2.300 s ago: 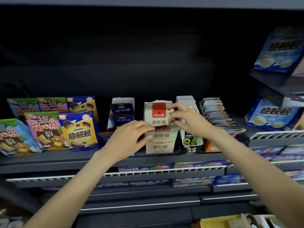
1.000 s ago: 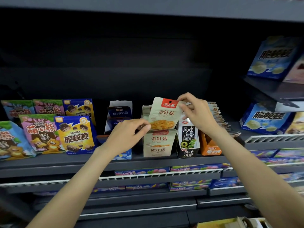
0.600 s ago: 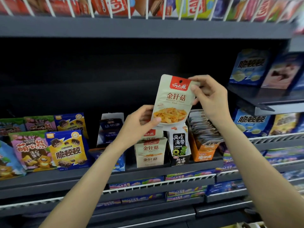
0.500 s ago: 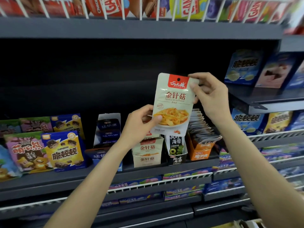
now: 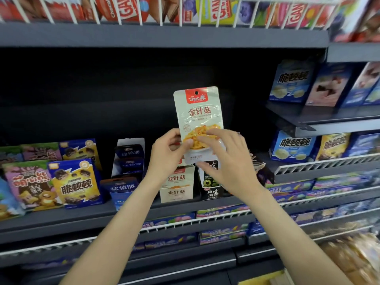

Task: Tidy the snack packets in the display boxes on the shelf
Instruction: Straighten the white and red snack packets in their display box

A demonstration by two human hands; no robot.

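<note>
Head view: cream snack packet point(image 5: 198, 118) held upright above the shelf point(image 5: 61, 217), red label at top, clear of the boxes below. Left hand point(image 5: 166, 155) gripped its lower left edge, thumb on the front face, fingers curled behind. Right hand point(image 5: 228, 161) spread across the packet's lower right, fingers fairly straight and splayed, fingertips touching the front over the food picture (no clear curl round it, thumb reaching under the bottom edge). Directly below the packet: cream display box point(image 5: 177, 184) with matching packets standing in it, on the shelf. Just beside it to the right, black display box point(image 5: 211, 188), partly hidden by the right hand. Left of the cream box, navy display box point(image 5: 128, 159) with a tall white back panel, and a navy packet point(image 5: 121, 189) leaning at its front. Further left, yellow-and-blue snack bags point(image 5: 77, 184) and pink bags point(image 5: 28, 184) standing upright. Right side, blue bags point(image 5: 294, 145) on a separate raised shelf. Wire rail point(image 5: 144, 11) with red wrappers along the top.
</note>
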